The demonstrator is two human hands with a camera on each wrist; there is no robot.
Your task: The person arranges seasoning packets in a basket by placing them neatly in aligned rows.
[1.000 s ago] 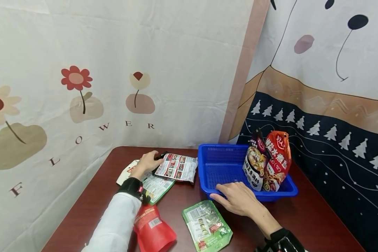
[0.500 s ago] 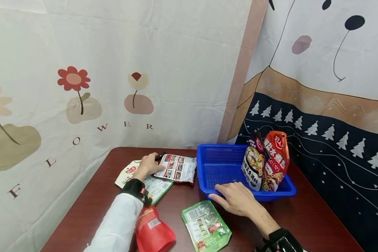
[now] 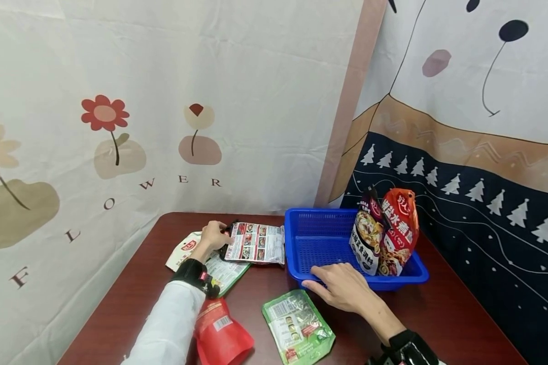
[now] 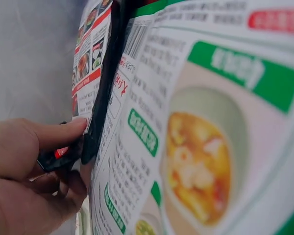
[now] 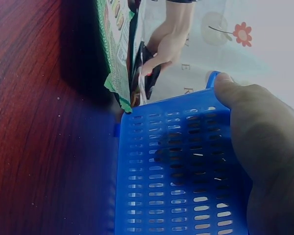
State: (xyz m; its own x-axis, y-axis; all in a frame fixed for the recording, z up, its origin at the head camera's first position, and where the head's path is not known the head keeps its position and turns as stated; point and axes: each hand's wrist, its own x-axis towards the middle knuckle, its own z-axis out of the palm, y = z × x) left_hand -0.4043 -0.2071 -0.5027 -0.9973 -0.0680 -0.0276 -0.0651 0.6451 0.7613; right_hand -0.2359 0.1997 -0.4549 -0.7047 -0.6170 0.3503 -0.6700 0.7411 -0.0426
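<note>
At the back left of the table, my left hand (image 3: 214, 236) pinches the near-left corner of a black-edged seasoning packet (image 3: 255, 244). In the left wrist view the thumb (image 4: 63, 133) lies on top of the packet's edge (image 4: 90, 68) with the fingers curled beneath. This packet overlaps a white-and-green pouch (image 3: 228, 271). My right hand (image 3: 344, 288) holds the near rim of the blue plastic basket (image 3: 315, 243), its thumb outside and fingers over the rim. Two seasoning pouches, one dark and white (image 3: 367, 241) and one red-orange (image 3: 398, 233), stand upright in the basket's right half.
A cream pouch (image 3: 181, 252) lies by the left wrist. Nearer the front are a red pouch (image 3: 224, 334), partly under the left forearm, and a green pouch (image 3: 299, 327) in front of the basket. Printed cloth (image 3: 265, 126) hangs behind the table.
The left hand has drawn back slightly from over the packet to its left corner and now pinches it; the packet has shifted a little. The right hand stays on the basket rim.
</note>
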